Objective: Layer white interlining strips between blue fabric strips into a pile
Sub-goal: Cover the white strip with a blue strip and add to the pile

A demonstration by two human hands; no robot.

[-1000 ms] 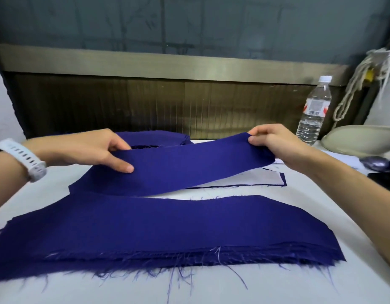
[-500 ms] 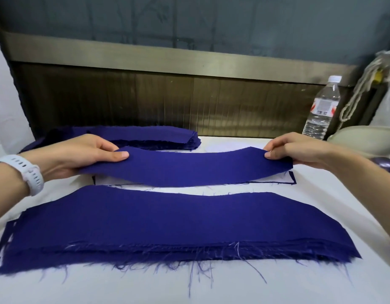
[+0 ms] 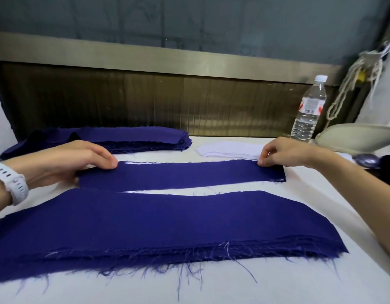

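A white table (image 3: 211,288) runs up to a dark ribbed wall panel with a metal rail above it. Across the middle of the table lies a single blue strip (image 3: 181,176), stretched flat from left to right. The left hand (image 3: 75,159), with a white watch (image 3: 14,183) on its wrist, pinches the strip's left end, thumb on top and curled fingers at the edge. The right hand (image 3: 290,152) pinches the far corner of the strip's right end between thumb and fingertips. A sliver of white shows at the strip's far edge just beside the left thumb, and a dark blue outline peeps from under its right end, so it sits on other layers. Along the near edge of the table lies a broad pile of blue fabric (image 3: 156,224), its front edge frayed with loose threads. At the far left corner sits a stack of blue strips (image 3: 123,137). Toward the far right edge, just behind the right hand, lies a low stack of white interlining (image 3: 229,150). A clear water bottle (image 3: 308,110) stands upright at the far right corner, against the wall panel.
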